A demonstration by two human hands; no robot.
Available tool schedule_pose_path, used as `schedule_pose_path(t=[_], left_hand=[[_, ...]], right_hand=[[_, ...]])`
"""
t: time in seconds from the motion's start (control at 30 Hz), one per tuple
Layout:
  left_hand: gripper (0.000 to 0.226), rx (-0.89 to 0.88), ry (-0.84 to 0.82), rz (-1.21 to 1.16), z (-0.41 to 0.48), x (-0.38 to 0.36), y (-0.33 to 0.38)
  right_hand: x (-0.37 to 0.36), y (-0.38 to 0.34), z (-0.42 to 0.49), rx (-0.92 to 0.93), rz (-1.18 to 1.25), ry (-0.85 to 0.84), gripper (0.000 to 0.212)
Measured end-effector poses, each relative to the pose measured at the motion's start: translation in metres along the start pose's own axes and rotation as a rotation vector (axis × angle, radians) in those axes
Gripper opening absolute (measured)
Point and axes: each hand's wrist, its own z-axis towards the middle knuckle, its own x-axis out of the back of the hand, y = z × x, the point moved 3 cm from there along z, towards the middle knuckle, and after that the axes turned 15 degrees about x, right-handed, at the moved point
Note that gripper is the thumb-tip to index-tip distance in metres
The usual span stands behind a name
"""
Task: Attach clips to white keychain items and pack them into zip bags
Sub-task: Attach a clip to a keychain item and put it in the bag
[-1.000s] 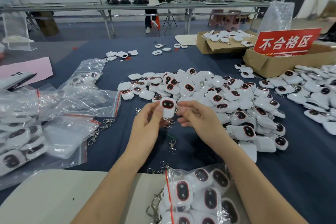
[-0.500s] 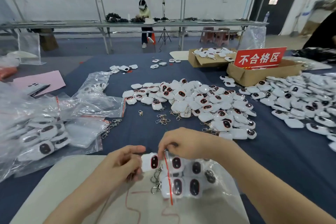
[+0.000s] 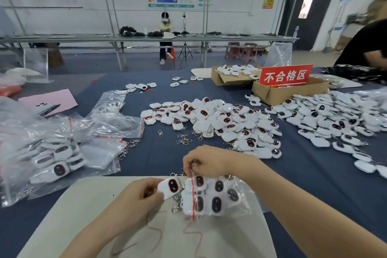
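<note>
Fingers of left hand pinch a keychain, right hand the bag

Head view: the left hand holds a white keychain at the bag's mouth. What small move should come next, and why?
Probably slide the keychain rightward into the zip bag. The left hand grips it just outside the red zip line, the right hand pinches the bag's top edge, seemingly holding it open, and several keychains already lie inside.
</note>
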Motion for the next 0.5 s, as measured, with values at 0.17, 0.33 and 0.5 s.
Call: schedule_pose_path(t=[0.17, 0.33, 0.5], left_hand=[[0.012, 0.012, 0.062, -0.016, 0.004, 0.001, 0.003], [0.014, 0.044, -0.039, -0.166, 0.004, -0.005, 0.009], [0.018, 0.116, -0.205, -0.374, -0.001, -0.022, 0.021]], right_hand=[[0.001, -0.003, 0.0, 0.017, -0.034, 0.003, 0.04], [0.0, -0.001, -0.004, 0.019, 0.001, 0.062, 0.04], [-0.006, 0.003, -0.005, -0.006, 0.064, 0.12, 0.042]])
